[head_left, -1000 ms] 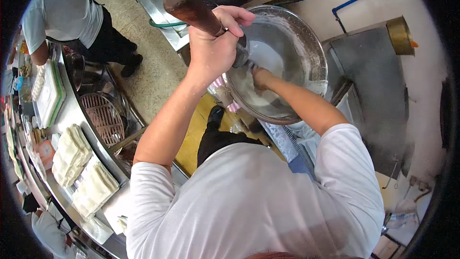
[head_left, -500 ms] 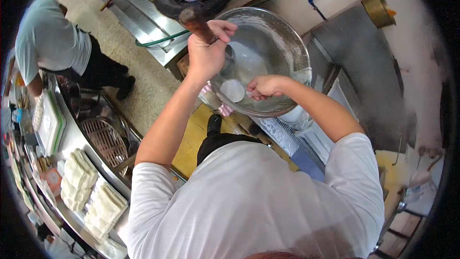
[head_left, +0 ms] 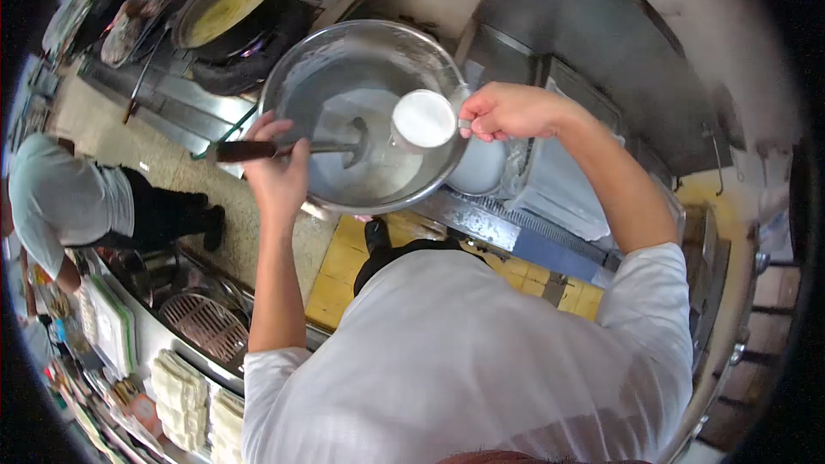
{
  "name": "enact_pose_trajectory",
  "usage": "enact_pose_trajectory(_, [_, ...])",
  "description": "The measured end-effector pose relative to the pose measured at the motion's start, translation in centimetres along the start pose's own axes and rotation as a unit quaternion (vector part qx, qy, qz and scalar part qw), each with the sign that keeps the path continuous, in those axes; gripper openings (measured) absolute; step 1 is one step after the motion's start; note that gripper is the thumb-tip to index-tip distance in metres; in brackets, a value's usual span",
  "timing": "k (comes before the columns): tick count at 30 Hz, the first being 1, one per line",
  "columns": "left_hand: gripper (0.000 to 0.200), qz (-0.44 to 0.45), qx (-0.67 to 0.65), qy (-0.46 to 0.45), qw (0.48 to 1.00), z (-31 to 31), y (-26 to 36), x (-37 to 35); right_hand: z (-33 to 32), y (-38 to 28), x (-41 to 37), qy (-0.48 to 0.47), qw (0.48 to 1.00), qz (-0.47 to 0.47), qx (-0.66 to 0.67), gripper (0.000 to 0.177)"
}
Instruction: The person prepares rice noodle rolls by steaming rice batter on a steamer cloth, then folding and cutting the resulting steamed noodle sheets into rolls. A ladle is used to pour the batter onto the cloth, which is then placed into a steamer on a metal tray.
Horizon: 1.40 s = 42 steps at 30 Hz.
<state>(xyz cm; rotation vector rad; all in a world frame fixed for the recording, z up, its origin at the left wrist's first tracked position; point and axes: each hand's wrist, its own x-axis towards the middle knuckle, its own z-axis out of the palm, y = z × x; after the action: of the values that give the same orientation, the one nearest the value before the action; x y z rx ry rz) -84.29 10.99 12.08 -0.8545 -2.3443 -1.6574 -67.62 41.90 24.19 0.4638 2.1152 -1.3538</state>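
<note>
Metal bowl [head_left: 314, 77] opens wide between the hands, its rim near both sets of fingers. Right hand [head_left: 520, 110] pinches a white-filled cup [head_left: 424, 119] by its handle over that opening — left hand [head_left: 277, 174] clasps a wooden-handled utensil [head_left: 245, 151].

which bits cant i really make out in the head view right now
Bottom of the steel bowl: head view, hidden by whitish liquid.
Handle of the scoop: head view, mostly covered by the right hand.
Nearest pale stack: head view, partly behind the left sleeve.
Yellow food, upper left: head view, too blurred to identify.
</note>
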Motion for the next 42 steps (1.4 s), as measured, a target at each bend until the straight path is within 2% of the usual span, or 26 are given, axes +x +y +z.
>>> enact_pose_trajectory(1, [0.035,0.039,0.070,0.009,0.997,-0.1,-0.4,-0.7,-0.9,1.1,-1.2,0.010,1.000,0.002,0.007,0.017])
enact_pose_trajectory(3, [0.044,-0.005,0.075,0.020,0.997,0.1,0.0,-2.4,-2.5,3.5,-3.9,0.030,0.999,0.003,0.021,0.017])
enact_pose_trajectory(5, [0.059,0.007,0.099,0.059,0.993,0.9,0.0,-4.1,-3.7,5.9,-6.8,0.056,0.998,-0.003,0.025,0.016])
enact_pose_trajectory(6, [0.070,-0.048,-0.046,0.062,0.996,1.6,-1.1,-5.1,-4.3,7.4,-8.2,0.081,0.996,0.009,0.045,0.016])
enact_pose_trajectory(7, [0.072,-0.068,-0.037,0.050,0.996,1.7,-1.1,-5.6,-4.8,9.1,-9.6,0.105,0.992,0.022,0.065,0.015])
enact_pose_trajectory(9, [0.071,-0.103,-0.045,0.089,0.990,2.6,-0.1,-6.7,-5.8,12.7,-12.2,0.141,0.985,0.039,0.087,0.014])
enact_pose_trajectory(11, [0.072,-0.080,0.000,0.094,0.992,3.0,-2.1,-7.7,-6.8,17.5,-14.3,0.173,0.977,0.056,0.109,0.014])
enact_pose_trajectory(14, [0.067,-0.114,-0.037,0.114,0.986,3.9,-2.3,-9.2,-8.1,25.9,-16.8,0.214,0.964,0.045,0.154,0.013])
enact_pose_trajectory(16, [0.064,-0.107,-0.049,0.113,0.987,3.6,-4.7,-10.3,-8.6,30.5,-18.3,0.258,0.935,0.096,0.221,0.009])
enact_pose_trajectory(18, [0.059,-0.152,-0.067,0.159,0.973,3.5,-5.9,-11.7,-8.9,35.4,-19.0,0.279,0.925,0.100,0.237,0.009])
enact_pose_trajectory(21, [0.058,-0.185,-0.041,0.248,0.950,5.6,-1.2,-14.6,-9.3,41.7,-19.7,0.311,0.900,0.124,0.280,0.009])
enact_pose_trajectory(23, [0.058,-0.217,-0.037,0.267,0.938,6.3,-1.7,-17.8,-9.0,45.3,-20.0,0.319,0.883,0.146,0.311,0.009])
enact_pose_trajectory(25, [0.057,-0.249,-0.030,0.289,0.924,7.1,-3.2,-22.1,-8.6,48.3,-19.9,0.344,0.864,0.124,0.348,0.008])
enact_pose_trajectory(27, [0.052,-0.282,-0.045,0.263,0.922,8.0,-4.3,-26.0,-8.0,51.0,-19.7,0.353,0.854,0.116,0.364,0.009])
enact_pose_trajectory(29, [0.045,-0.332,-0.033,0.224,0.916,10.6,-1.5,-28.4,-7.5,52.8,-19.4,0.362,0.844,0.107,0.380,0.010])
enact_pose_trajectory(31, [0.033,-0.346,-0.035,0.157,0.925,12.8,1.3,-29.6,-7.0,54.1,-19.2,0.391,0.825,0.098,0.396,0.011])
enact_pose_trajectory(33, [0.027,-0.321,-0.089,0.086,0.939,14.3,0.4,-31.1,-6.6,55.0,-18.9,0.393,0.828,0.098,0.388,0.012])
enact_pose_trajectory(34, [0.027,-0.321,-0.088,0.086,0.939,15.1,1.7,-30.7,-6.4,55.1,-18.9,0.397,0.830,0.099,0.378,0.013])
enact_pose_trajectory(36, [0.022,-0.301,-0.076,-0.027,0.950,17.3,4.1,-29.5,-5.9,54.7,-19.1,0.397,0.832,0.103,0.375,0.013])
enact_pose_trajectory(37, [0.022,-0.300,-0.077,-0.030,0.950,18.3,4.0,-29.2,-5.7,54.4,-19.2,0.398,0.832,0.107,0.370,0.013])
enact_pose_trajectory(39, [0.021,-0.258,-0.089,-0.104,0.956,20.0,3.7,-28.3,-5.1,54.4,-18.9,0.401,0.831,0.111,0.370,0.013])
enact_pose_trajectory(42, [0.020,-0.234,-0.099,-0.129,0.959,22.0,4.5,-26.3,-3.8,54.5,-19.0,0.406,0.822,0.118,0.382,0.014])
